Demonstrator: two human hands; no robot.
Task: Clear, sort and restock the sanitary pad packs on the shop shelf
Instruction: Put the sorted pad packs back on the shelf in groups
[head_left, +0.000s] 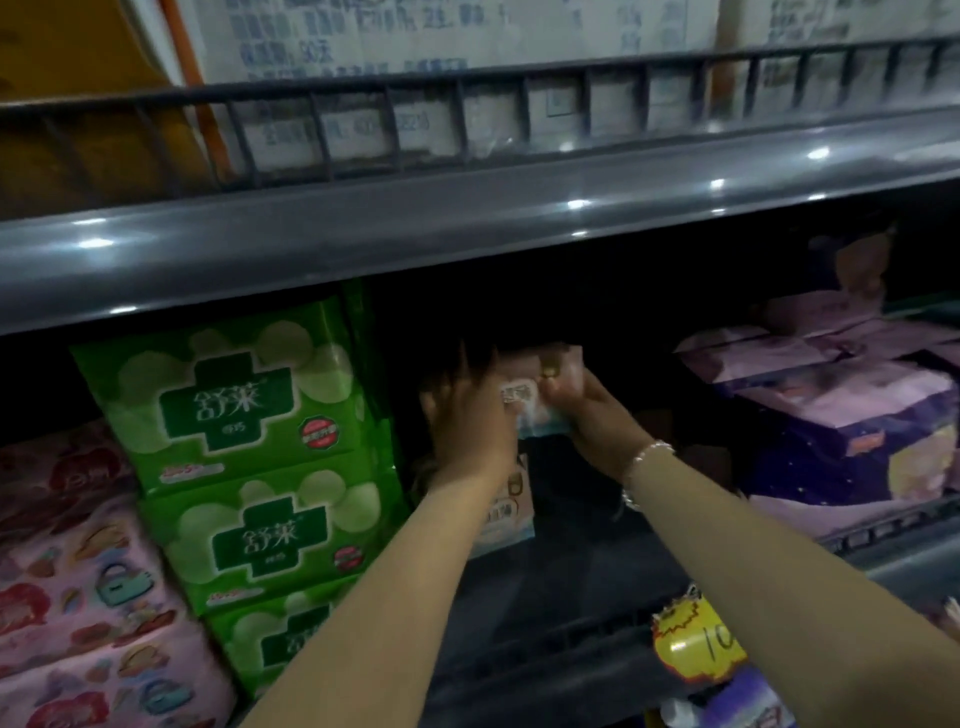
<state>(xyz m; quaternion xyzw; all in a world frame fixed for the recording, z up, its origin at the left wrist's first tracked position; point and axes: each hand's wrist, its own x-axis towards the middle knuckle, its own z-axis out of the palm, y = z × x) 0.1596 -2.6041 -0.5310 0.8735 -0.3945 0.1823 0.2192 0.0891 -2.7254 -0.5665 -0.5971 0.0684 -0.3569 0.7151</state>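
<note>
A small pink pad pack (540, 400) is held up inside the dark middle gap of the shop shelf (561, 582), just above centre of the view. It is gripped from both sides: the left hand (467, 415) is curled against its left edge, and the right hand (587, 410) pinches its right edge between thumb and curled fingers (551, 388). The left fingers reach into shadow and blur, so how far they wrap round the pack cannot be told. A beaded bracelet (644, 462) is worn on the right wrist.

Directly below the held pack, towards 6 o'clock, another pink pad pack (506, 514) is seen standing upright on the shelf, partly hidden by the left forearm. At 9 o'clock, three green packs (234, 410) are stacked one over another, touching; further left, at 8 o'clock, pink patterned packs (78, 587) lie piled. At 3 o'clock, purple and pink packs (841, 415) are heaped behind the shelf's low front rail. A yellow price tag (691, 644) is fixed to the shelf front at 5 o'clock. Overhead, at 12 o'clock, printed cartons (467, 36) are kept behind the grey rail (363, 114) of the upper shelf.
</note>
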